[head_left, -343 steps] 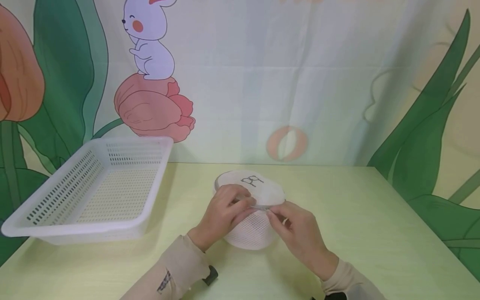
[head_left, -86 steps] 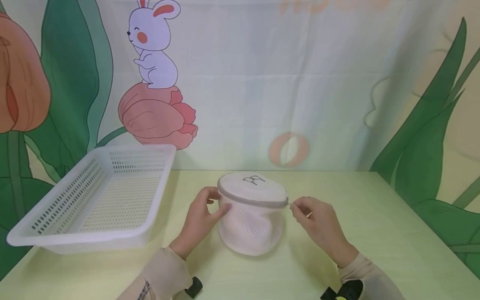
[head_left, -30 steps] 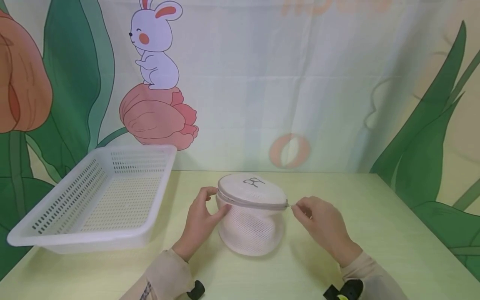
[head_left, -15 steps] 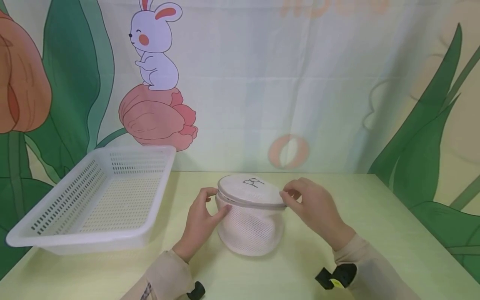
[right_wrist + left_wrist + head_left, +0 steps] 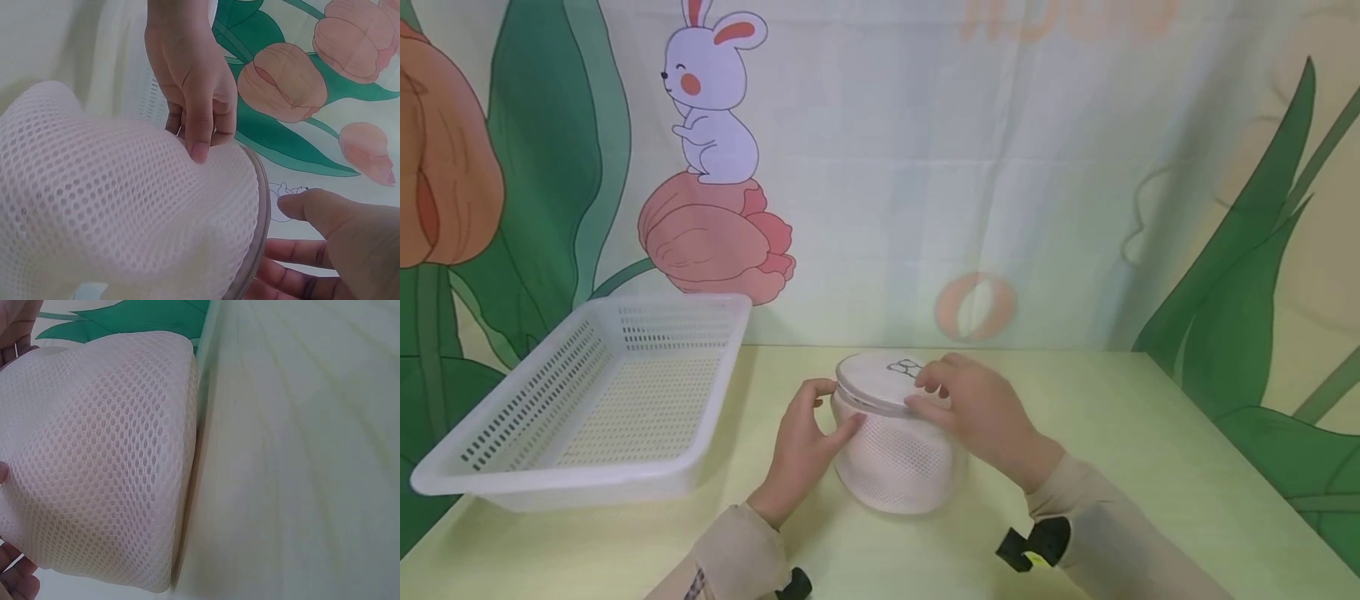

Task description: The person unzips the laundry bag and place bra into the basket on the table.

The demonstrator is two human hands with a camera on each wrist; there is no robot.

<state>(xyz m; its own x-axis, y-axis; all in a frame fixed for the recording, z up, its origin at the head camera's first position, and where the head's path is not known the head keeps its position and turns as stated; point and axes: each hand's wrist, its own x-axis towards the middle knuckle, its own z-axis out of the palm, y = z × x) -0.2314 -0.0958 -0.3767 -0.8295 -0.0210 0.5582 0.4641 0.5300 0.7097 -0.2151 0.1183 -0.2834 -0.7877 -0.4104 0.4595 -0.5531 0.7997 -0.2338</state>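
One pale mesh bag (image 5: 895, 471) stands on the yellowish table (image 5: 1157, 475) right in front of me, its honeycomb side bulging and sagging softly! Round lid (image 5: 868, 377) on top, grey band (image 5: 887, 409) along its edge, splitting into two strips at the left front, and a dark line drawing (image 5: 901, 367) partly covered by my right hand (image 5: 981, 408). That hand reaches in across the lid, released, thumb and bent fingers parted, thumb tip right at the rim; whether it touches, I can't tell. Across from it, my left hand (image 5: 803, 437) has a grip on the upper left side, thumb pressing the mesh. Both forearms angle inward from below in beige sleeves (image 5: 741, 550), with a black device (image 5: 1051, 540) at my right wrist. Wider now: off to the left, well apart, a white slotted basket (image 5: 587, 482), and behind it all a curtain (image 5: 865, 167) with a printed rabbit (image 5: 715, 150).
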